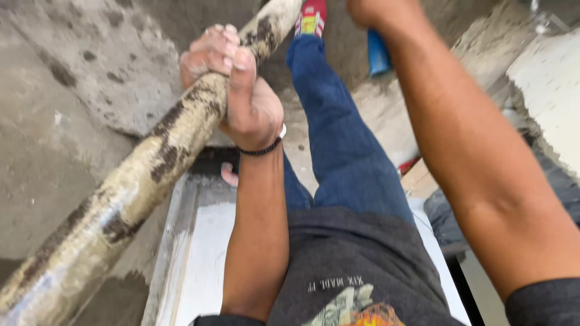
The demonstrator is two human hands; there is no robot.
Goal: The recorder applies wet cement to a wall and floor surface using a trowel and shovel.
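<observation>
Gripping a thick, mud-caked pole point(139, 175), the left hand point(241, 90) is wrapping its fingers tightly round the shaft near the top, thumb pressed along the side. The pole is running diagonally from seven o'clock up to one o'clock, its pale surface blotched with dark wet patches. At the right hand point(377, 12), up at twelve o'clock, the fingers are cut off by the frame edge, so whether they are closed I cannot tell; a blue object point(378, 54) is showing just beneath it.

Judging by the firm clasp, the person is bracing or steadying the pole, and any further move is calling for a secure hold on that slippery coating.

A leg in blue jeans point(344, 145) is stretching toward twelve o'clock, ending in a red and yellow shoe point(311, 18). Below the left forearm, a white ledge point(193, 253) is lying at six o'clock. Grey, damp ground point(60, 90) is spreading at nine o'clock. A rough white slab point(547, 84) is sitting at three o'clock. The dark shirt point(350, 265) is carrying a colourful print at six o'clock.
</observation>
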